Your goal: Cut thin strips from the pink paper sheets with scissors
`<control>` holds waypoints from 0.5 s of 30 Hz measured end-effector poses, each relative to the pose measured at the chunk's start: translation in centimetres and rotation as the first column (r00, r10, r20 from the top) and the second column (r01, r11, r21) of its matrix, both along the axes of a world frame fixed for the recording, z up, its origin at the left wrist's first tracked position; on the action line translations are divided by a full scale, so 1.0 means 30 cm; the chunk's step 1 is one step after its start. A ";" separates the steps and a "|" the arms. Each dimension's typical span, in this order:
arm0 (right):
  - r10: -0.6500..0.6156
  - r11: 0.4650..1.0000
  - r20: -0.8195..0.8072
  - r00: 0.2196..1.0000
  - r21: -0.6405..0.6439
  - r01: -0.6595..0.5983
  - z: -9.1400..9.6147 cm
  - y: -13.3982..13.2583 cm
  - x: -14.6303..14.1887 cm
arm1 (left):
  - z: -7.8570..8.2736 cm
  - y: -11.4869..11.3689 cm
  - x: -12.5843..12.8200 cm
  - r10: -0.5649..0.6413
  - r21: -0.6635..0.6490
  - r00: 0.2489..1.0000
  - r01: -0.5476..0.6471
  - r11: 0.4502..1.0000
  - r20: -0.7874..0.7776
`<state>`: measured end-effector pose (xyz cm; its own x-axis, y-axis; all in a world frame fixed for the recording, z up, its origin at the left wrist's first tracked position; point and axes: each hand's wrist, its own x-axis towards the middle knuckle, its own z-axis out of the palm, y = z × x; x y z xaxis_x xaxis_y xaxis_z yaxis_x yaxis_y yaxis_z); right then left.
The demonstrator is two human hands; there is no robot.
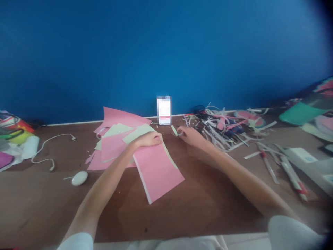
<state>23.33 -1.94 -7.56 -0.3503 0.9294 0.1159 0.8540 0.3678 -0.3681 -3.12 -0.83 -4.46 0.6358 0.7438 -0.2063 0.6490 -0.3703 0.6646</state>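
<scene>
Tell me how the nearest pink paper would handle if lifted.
The nearest pink paper would probably be light, looking flat and thin. Its near end might droop: the left hand is at the far end. Pale edges along both sides suggest layers that may slip.

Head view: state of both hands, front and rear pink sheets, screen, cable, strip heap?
Left hand: resting on front pink sheet, fingers curled
Right hand: fingers bent beside pale strip; grip unclear
Front pink sheet: lying slanted
Rear pink sheet: raised, curved
Screen: lit, upright
White cable: uncoiled, bent
Strip heap: tangled
</scene>
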 end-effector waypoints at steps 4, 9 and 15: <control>0.033 0.998 0.051 0.998 0.058 -0.036 -0.026 -0.012 -0.020 | 0.030 0.009 -0.022 0.112 0.079 0.990 -0.119 0.990 0.087; 0.095 0.994 0.039 0.995 0.056 -0.097 -0.019 -0.006 -0.012 | 0.071 0.032 -0.098 0.179 -0.032 0.983 -0.178 0.984 0.040; 0.108 0.964 0.068 0.992 0.236 -0.121 -0.054 0.019 -0.005 | 0.073 0.036 -0.105 -0.011 -0.183 0.996 -0.006 0.983 -0.092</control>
<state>23.19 -1.38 -9.19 -0.4645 0.8304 0.3078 0.8174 0.5357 -0.2117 -6.26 0.26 -2.27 0.6096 0.6863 -0.3967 0.7097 -0.2496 0.6589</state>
